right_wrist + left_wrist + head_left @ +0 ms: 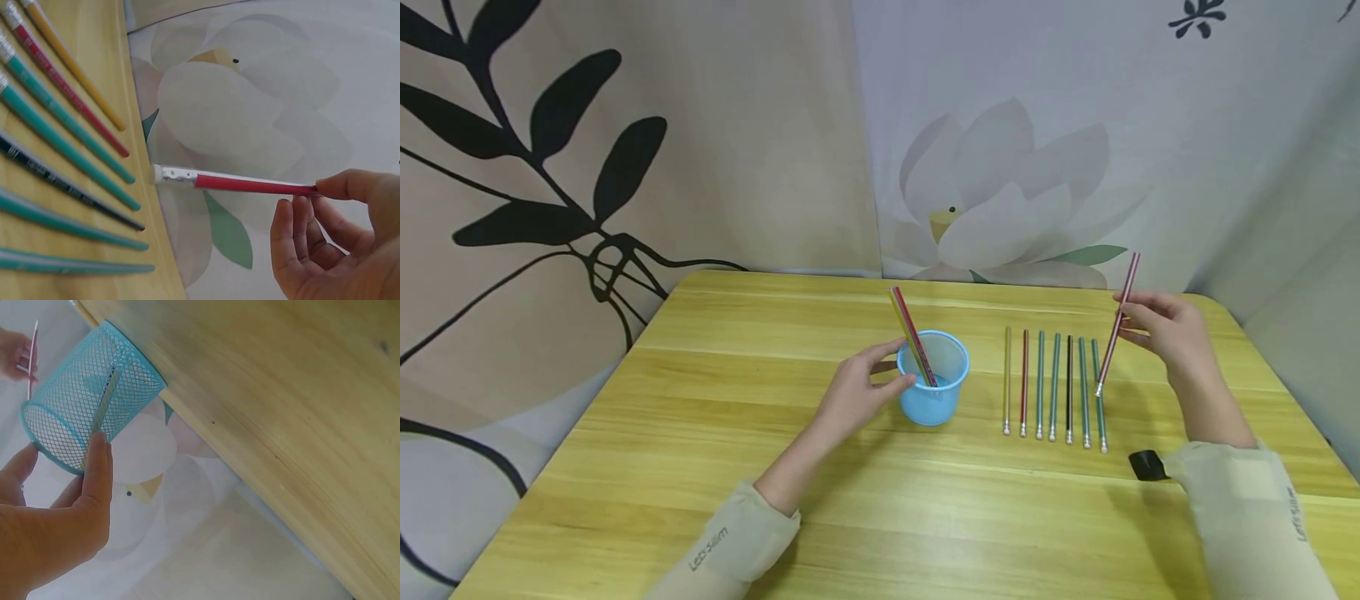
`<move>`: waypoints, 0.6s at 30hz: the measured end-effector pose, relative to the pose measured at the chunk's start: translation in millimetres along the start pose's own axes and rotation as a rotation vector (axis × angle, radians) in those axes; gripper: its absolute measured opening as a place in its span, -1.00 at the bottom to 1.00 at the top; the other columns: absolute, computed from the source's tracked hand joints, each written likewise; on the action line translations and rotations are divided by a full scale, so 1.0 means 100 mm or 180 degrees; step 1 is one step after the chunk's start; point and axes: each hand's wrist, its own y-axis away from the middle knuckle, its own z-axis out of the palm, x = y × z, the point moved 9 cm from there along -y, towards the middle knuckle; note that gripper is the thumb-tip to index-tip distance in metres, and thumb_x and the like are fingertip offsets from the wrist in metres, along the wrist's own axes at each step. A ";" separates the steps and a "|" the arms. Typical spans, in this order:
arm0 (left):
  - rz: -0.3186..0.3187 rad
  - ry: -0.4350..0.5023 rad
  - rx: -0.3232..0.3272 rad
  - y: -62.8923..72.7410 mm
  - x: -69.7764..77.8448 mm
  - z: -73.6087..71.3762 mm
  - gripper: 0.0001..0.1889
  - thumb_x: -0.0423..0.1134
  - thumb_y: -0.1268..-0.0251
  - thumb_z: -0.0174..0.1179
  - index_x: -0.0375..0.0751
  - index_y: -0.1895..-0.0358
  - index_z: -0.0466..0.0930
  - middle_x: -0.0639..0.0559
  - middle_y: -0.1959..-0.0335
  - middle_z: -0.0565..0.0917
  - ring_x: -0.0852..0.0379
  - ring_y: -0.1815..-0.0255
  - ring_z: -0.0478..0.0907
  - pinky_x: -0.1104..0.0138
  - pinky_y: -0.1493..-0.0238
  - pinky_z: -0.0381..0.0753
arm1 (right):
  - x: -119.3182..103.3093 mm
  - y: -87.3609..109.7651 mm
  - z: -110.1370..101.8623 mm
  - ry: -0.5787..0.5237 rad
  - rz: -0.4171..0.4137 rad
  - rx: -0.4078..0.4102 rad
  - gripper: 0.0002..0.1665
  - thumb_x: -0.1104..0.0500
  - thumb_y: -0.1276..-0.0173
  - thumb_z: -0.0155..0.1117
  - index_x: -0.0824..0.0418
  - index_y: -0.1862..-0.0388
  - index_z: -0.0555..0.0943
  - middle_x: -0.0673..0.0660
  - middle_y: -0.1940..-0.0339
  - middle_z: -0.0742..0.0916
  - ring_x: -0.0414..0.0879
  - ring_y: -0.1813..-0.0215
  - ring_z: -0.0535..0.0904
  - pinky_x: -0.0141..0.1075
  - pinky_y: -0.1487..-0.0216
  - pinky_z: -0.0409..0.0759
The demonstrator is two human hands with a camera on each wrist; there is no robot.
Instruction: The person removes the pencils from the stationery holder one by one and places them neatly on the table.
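My left hand (859,383) holds the rim of a light blue mesh pencil cup (931,408), thumb and fingers at its left side. A yellow pencil (898,310) and a red pencil (907,317) lean inside it; the mesh wall shows close up in the left wrist view. Over the right end of a row of pencils, my right hand (1168,333) pinches another red pencil (250,185) between thumb and fingertips. Its white eraser (155,174) points down toward the table, and the other end rises above the hand.
Several pencils lie side by side right of the cup: a yellow one (1007,375), a red one (1024,379), a black one (1069,387) and teal ones (1055,387). A black tab (1147,465) sits by the right cuff. Patterned cloth (775,125) hangs behind the wooden table (700,417).
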 end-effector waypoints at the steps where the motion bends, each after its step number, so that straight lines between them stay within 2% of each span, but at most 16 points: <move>1: 0.0003 -0.0002 0.0002 0.00 0.00 0.00 -0.41 -0.21 -0.32 0.33 -0.18 -0.40 0.43 -0.18 -0.40 0.49 -0.27 -0.27 0.58 0.03 -0.12 0.71 | 0.03 0.00 -0.02 0.0017 0.0022 -0.0005 -0.90 0.16 -0.48 0.20 0.03 0.17 0.66 -0.26 0.28 0.72 -0.32 0.30 0.65 -0.55 0.25 0.72; 12: -0.0023 -0.0015 -0.0006 0.01 0.02 0.00 -0.40 -0.21 -0.31 0.34 -0.15 -0.41 0.43 -0.16 -0.40 0.50 -0.26 -0.27 0.58 0.03 -0.13 0.71 | 0.26 0.04 -0.16 0.0333 0.0245 0.0015 -0.85 0.09 -0.51 0.16 0.06 0.03 0.59 -0.35 0.30 0.70 -0.39 0.29 0.64 -0.57 0.26 0.71; 18: 0.0034 -0.0041 0.0005 0.01 0.03 -0.01 -0.41 -0.22 -0.32 0.32 -0.18 -0.40 0.43 -0.19 -0.39 0.50 -0.26 -0.26 0.58 0.04 -0.12 0.72 | 0.36 0.05 -0.23 0.0318 0.0334 0.0011 -0.88 0.10 -0.51 0.16 0.00 0.08 0.63 -0.33 0.31 0.69 -0.38 0.29 0.63 -0.56 0.26 0.71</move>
